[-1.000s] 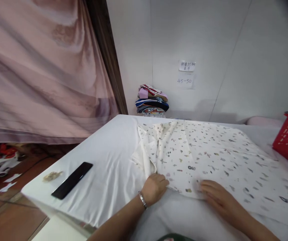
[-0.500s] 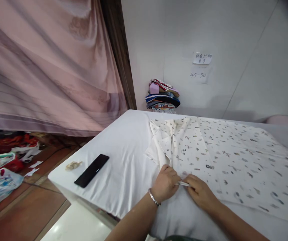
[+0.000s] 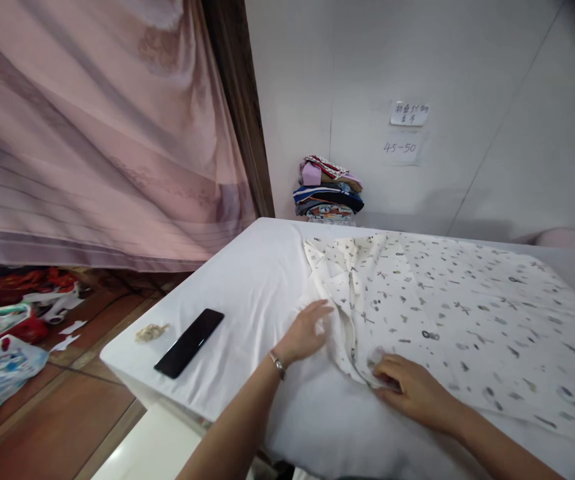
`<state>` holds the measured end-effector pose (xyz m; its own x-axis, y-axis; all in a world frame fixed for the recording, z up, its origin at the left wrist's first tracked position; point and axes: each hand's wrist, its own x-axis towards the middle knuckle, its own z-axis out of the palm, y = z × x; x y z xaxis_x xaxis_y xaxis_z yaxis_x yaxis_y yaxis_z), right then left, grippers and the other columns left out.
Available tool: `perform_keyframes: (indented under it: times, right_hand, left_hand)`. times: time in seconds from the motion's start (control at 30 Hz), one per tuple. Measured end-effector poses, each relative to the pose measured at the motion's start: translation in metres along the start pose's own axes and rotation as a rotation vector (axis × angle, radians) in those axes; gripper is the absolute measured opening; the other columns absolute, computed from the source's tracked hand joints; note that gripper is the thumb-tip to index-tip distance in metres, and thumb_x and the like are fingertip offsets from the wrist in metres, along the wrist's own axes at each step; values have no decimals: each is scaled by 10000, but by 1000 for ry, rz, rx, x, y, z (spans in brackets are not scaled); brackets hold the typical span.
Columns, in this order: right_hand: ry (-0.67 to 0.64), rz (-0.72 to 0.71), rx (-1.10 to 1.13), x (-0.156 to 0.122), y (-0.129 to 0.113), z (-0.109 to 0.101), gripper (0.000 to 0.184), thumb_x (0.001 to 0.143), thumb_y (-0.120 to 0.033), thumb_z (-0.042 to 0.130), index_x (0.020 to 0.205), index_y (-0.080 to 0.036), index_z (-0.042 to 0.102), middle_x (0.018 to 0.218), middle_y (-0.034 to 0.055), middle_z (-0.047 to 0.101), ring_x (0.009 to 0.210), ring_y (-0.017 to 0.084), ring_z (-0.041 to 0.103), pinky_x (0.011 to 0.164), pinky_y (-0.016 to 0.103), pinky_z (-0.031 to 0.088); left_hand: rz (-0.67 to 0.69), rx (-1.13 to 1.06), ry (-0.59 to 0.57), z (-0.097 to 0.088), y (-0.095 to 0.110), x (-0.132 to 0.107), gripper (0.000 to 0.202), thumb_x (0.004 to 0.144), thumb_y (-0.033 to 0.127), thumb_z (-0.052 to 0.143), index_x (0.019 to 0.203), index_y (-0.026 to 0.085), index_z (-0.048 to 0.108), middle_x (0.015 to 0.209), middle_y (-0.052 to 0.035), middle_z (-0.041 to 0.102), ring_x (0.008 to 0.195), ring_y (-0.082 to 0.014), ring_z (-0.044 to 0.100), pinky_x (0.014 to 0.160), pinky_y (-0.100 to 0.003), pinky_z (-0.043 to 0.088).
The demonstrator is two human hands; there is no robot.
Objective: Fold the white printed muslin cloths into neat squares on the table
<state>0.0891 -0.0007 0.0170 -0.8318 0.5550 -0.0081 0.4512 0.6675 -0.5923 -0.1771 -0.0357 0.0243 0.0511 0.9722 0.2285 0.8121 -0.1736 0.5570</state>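
Note:
A white cloth point(image 3: 442, 300) with a small grey and brown print lies spread over the right part of the table. Its left side is bunched into loose folds, with a plain white inner face showing. My left hand point(image 3: 307, 333), wearing a silver bracelet point(image 3: 277, 364), is at that left fold with its fingers apart. Whether those fingertips touch the cloth is hard to see. At the near edge, my right hand point(image 3: 412, 387) pinches the cloth between thumb and fingers.
A black phone point(image 3: 190, 343) and a small beige tangle point(image 3: 151, 332) lie on the white-covered table point(image 3: 252, 293). Folded clothes point(image 3: 328, 190) are stacked by the wall. A pink curtain point(image 3: 107, 133) hangs at left, above bags point(image 3: 5, 367) on the tiled floor.
My left hand has let go of the near edge and moved left and away from me, its fingers spreading. The cloth's near left edge has dropped open; my right hand stays on its edge.

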Motion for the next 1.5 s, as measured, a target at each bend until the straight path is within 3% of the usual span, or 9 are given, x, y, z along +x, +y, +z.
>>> perform_keyframes:
  times: [0.17, 0.3, 0.47, 0.63, 0.77, 0.93, 1.0, 1.17, 1.5]
  right_hand:
    - [63, 54, 95, 51, -21, -30, 243, 854, -386, 432, 845, -236, 622, 807, 9, 604, 696, 154, 535, 628, 265, 402]
    - [213, 116, -127, 124, -23, -35, 218, 839, -338, 435, 873, -199, 600, 879, 40, 597, 754, 162, 543, 673, 268, 390]
    - [130, 333, -387, 182, -11, -21, 285, 807, -364, 474, 945, -143, 588, 1027, 120, 592, 929, 229, 551, 723, 287, 375]
    - [110, 360, -382, 189, 2, -9, 311, 769, -396, 512, 930, -145, 598, 996, 122, 606, 899, 231, 559, 697, 284, 370]
    - [179, 376, -249, 187, 16, -10, 164, 720, -171, 465, 778, -159, 618, 858, 78, 637, 804, 191, 565, 655, 253, 357]
    - [399, 332, 50, 179, 8, -15, 212, 763, -230, 394, 764, -169, 597, 688, 6, 597, 659, 160, 541, 586, 237, 373]
    - [504, 189, 164, 177, -9, -10, 205, 767, -247, 417, 822, -172, 600, 708, 3, 587, 648, 154, 525, 594, 243, 384]
    - [438, -201, 122, 186, -48, 20, 158, 777, -158, 436, 825, -189, 584, 738, 16, 548, 678, 149, 509, 638, 262, 400]
    - [478, -250, 169, 188, -56, 37, 224, 843, -175, 416, 1017, -190, 556, 853, 52, 575, 801, 184, 555, 726, 314, 455]
  left_hand:
    - [-533, 249, 129, -7, -35, 39, 355, 803, 321, 468, 1086, 129, 562, 1178, -139, 536, 1076, -260, 504, 868, -365, 412]
    - [-559, 366, 161, 8, -40, 47, 220, 794, 294, 477, 909, 145, 592, 989, -110, 593, 971, -240, 543, 800, -334, 406]
    - [-568, 91, 270, 4, -51, 36, 141, 792, 304, 495, 767, 182, 562, 813, -49, 615, 780, -177, 565, 689, -281, 394]
    - [-710, -564, 424, -16, -64, 35, 199, 706, 350, 590, 654, 181, 499, 576, 39, 489, 547, -97, 459, 512, -212, 323]
    - [-754, -1010, 346, -21, -62, 35, 258, 626, 373, 649, 689, 173, 499, 527, 67, 443, 441, -58, 378, 426, -187, 258]
    - [-731, -1298, 265, -25, -54, 34, 364, 488, 273, 755, 768, 145, 561, 547, 66, 484, 414, -23, 365, 408, -163, 262]
    - [-715, -1338, 293, -26, -50, 33, 363, 482, 251, 758, 774, 137, 576, 559, 61, 496, 427, -22, 393, 422, -160, 299]
    - [-689, -1300, 373, -28, -39, 33, 279, 537, 245, 701, 772, 125, 609, 582, 35, 532, 471, -43, 462, 449, -162, 362]
    - [-652, -1083, 436, -32, -39, 32, 170, 649, 249, 566, 709, 121, 662, 512, 21, 509, 455, -69, 462, 423, -176, 390]
